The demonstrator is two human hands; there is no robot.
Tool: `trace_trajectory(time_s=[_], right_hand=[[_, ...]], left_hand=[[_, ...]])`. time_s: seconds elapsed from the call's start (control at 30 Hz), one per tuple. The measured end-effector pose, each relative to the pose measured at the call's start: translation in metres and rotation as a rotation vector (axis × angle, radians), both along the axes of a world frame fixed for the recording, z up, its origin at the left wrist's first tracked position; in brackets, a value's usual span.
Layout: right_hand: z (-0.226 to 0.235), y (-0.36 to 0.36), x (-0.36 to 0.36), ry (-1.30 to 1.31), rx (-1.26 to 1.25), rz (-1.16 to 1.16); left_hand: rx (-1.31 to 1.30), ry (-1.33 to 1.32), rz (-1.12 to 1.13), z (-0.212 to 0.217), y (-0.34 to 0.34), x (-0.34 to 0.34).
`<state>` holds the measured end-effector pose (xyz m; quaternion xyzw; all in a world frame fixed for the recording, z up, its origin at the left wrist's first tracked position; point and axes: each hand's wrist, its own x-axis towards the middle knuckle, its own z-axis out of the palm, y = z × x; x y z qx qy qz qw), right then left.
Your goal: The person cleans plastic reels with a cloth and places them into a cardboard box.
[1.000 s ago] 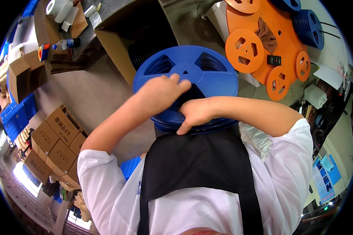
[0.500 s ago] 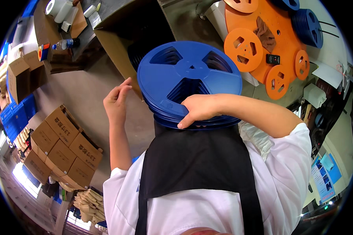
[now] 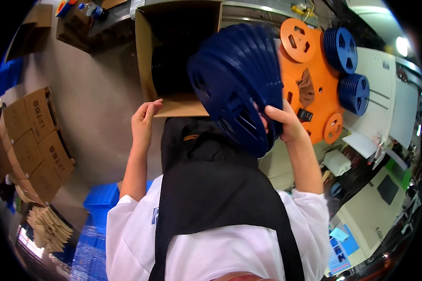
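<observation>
A stack of blue plastic reels (image 3: 239, 93) is tilted on its side in front of my body, with its spoke openings facing down and left. My right hand (image 3: 288, 122) is closed on the near right side of the stack, fingers through an opening and thumb over the rims. Just beyond stands an open cardboard box (image 3: 183, 108), its inside dark, with more dark reels (image 3: 166, 70) inside at the left. At the box's near left corner, my left hand (image 3: 144, 119) pinches the edge of its flap. The tilted stack hides the right part of the box.
To the right is an orange round board (image 3: 321, 107) bearing orange reels (image 3: 297, 40), blue reel stacks (image 3: 354, 93) and a brown cloth (image 3: 306, 86). Stacked cartons (image 3: 30, 131) stand on the left, above blue crates (image 3: 101, 196). A bottle (image 3: 94, 10) lies at the upper left.
The blue reel stack has swung from lying nearly flat to tilted on edge, with its rims fanned apart. My body has turned, and the box now lies straight ahead. My left hand has reached the flap.
</observation>
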<state>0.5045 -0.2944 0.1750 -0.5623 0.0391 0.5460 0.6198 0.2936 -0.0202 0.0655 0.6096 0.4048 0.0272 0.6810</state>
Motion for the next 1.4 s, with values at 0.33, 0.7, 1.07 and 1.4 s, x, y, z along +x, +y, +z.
trace_trajectory(time_s=[0.33, 0.7, 1.07, 1.4], right_hand=[[-0.041, -0.045, -0.036, 0.008, 0.782, -0.537], [-0.041, -0.054, -0.045, 0.087, 0.895, -0.462], [-0.021, -0.051, -0.045, 0.082, 0.721, -0.523], [-0.021, -0.053, -0.039, 0.150, 0.659, -0.628]], left_hand=[[0.048, -0.135, 0.132, -0.014, -0.020, 0.005], [0.534, -0.204, -0.064, -0.007, -0.018, 0.038], [0.838, -0.438, -0.617, 0.019, -0.032, 0.038], [0.982, -0.468, -0.997, 0.023, -0.052, 0.010]])
